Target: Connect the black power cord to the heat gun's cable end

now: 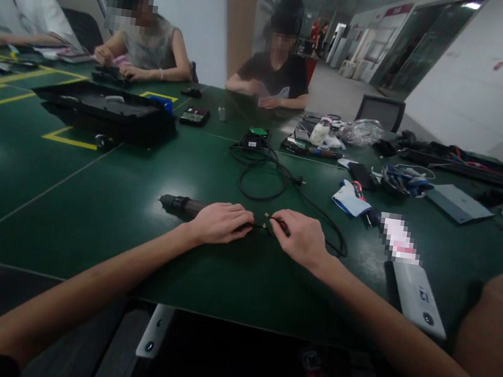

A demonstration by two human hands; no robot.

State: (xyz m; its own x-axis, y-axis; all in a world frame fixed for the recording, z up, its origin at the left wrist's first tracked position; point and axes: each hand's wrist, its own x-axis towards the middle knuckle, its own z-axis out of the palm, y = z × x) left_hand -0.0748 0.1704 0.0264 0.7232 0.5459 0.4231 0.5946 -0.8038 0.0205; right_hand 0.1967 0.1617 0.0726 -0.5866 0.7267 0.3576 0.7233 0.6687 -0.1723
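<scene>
In the head view, a dark electric screwdriver (181, 204) lies on the green table, its bit to the left. My left hand (223, 223) is closed over its rear end, which the fingers hide. A short dark lead with a small metal tip (263, 226) sticks out past those fingertips. Facing it, my right hand (298, 236) pinches the end of a black cable (280, 224), whose small bright connector (267, 215) points left. Both tips sit close together with a narrow gap. The cable runs behind my right hand into loops toward a small power box (257, 139).
A black open case (108, 109) stands at the left. On the right are a blue-and-white cloth (351, 199), a grey tablet-like slab (459, 204), a phone-like white device (418, 296) and a bowl of gloves (405, 180). Several people sit across; another person's arm (495, 335) rests at right.
</scene>
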